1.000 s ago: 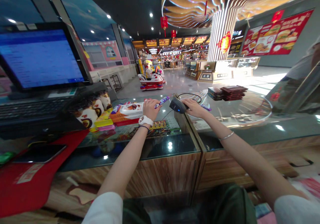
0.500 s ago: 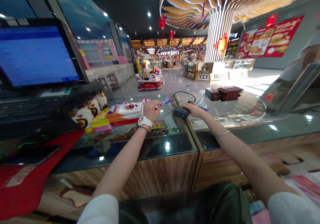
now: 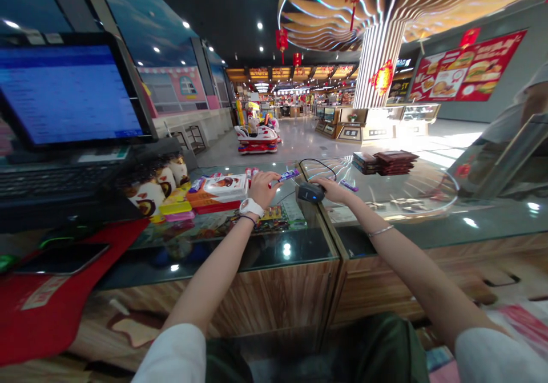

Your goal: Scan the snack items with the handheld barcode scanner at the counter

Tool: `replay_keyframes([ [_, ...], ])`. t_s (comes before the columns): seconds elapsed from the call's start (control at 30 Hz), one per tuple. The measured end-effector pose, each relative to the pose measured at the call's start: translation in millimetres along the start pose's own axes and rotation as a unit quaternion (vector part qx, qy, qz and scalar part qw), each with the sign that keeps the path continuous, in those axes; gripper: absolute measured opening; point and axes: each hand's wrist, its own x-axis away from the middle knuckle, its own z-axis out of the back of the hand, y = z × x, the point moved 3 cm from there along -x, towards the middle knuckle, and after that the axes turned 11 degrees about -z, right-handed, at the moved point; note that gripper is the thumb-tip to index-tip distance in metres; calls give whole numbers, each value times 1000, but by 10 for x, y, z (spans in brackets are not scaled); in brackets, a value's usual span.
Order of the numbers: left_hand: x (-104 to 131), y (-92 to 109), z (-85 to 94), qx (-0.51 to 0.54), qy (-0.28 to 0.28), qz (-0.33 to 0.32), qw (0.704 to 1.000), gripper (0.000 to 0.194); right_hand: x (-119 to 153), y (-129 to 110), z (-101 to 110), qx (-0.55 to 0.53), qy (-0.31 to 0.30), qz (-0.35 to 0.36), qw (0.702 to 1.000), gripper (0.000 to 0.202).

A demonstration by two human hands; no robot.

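Held out over the glass counter, a small purple-wrapped snack bar sticks out from the fingers of my left hand, which is closed on its near end. My right hand is wrapped round a black handheld barcode scanner with a small blue light, its head turned left toward the bar. A gap parts the scanner from the bar. Just right of my right hand lies another purple-wrapped bar on the counter. Orange and white snack boxes lie left of my left hand.
A monitor and keyboard stand at the left, above a phone on a red mat. Patterned cups sit beside the keyboard. Stacked dark packets lie on the right counter. A person stands at far right.
The view has shifted slightly. Both hands keep their hold on the snack bar and the scanner, with hardly any movement between them.
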Motion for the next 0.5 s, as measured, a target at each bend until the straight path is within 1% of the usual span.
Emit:
replay_keyframes([
  [0.07, -3, 6, 10, 2, 3, 0, 1000, 3, -17, -90, 86, -50, 46, 0, 998, 61],
  [0.13, -7, 28, 32, 4, 8, 3, 1000, 3, -29, -241, 171, -80, 98, 16, 992, 60],
  [0.2, -13, 74, 68, -1, 16, 5, 1000, 2, -32, -440, 223, -85, 141, 40, 986, 53],
  [0.27, -15, 141, 116, -14, 21, 4, 1000, 1, -28, -652, 233, -72, 173, 42, 981, 46],
  [0.33, -6, 212, 173, -32, 23, 2, 999, 1, -21, -853, 207, -52, 200, 19, 978, 42],
  [0.4, 20, 267, 244, -46, 31, 1, 998, 1, -17, -1045, 155, -31, 211, -10, 977, 41],
  [0.5, 90, 286, 378, -64, 40, 0, 997, 3, -27, -1324, 53, -8, 204, -37, 978, 41],
])
